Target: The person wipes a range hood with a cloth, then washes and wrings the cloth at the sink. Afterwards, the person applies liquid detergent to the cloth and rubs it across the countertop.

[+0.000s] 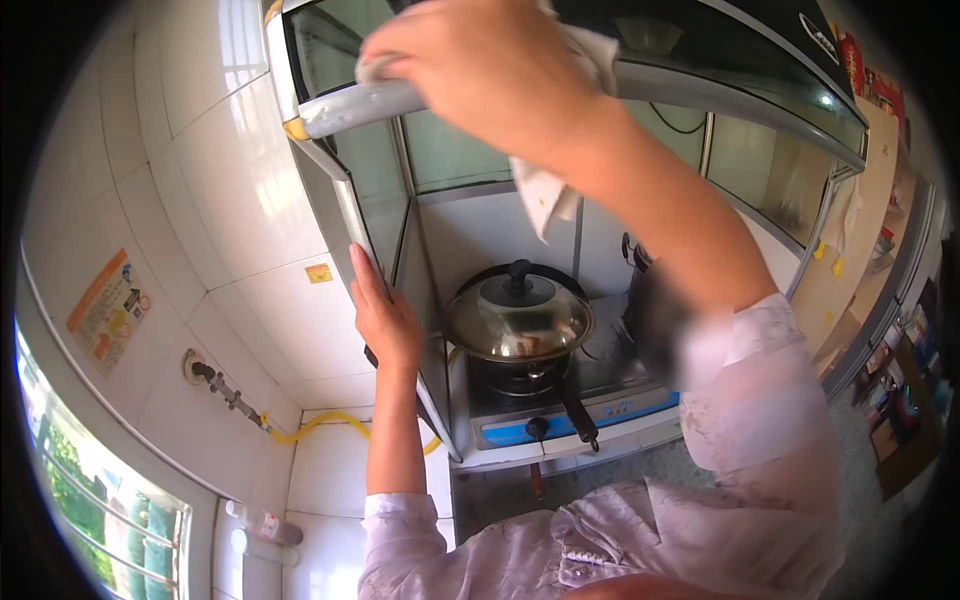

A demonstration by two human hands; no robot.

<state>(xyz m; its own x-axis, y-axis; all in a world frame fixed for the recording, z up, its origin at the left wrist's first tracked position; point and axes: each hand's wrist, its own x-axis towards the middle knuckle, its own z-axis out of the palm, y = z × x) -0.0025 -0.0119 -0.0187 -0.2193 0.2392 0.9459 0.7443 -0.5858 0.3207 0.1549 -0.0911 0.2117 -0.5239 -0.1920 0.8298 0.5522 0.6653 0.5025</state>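
At the top, my right hand (490, 75) is closed on a pale cloth (545, 190). It presses part of the cloth against the silver front rail (660, 90) of a dark glass range hood, and the rest hangs below my wrist. My left hand (385, 320) rests with fingers stretched along the edge of an upright framed glass panel (375, 215) left of the stove. Between my arms, a lidded pan (518, 315) with a glass lid and black knob sits on the gas stove (620, 400). Its dark handle points toward me.
A dark pot (650, 320) stands on the right burner, partly behind my right arm. A yellow gas hose (330, 418) runs from a wall valve (215, 380) on the left. A plastic bottle (265, 523) lies near the window. Shelves with items stand at the right.
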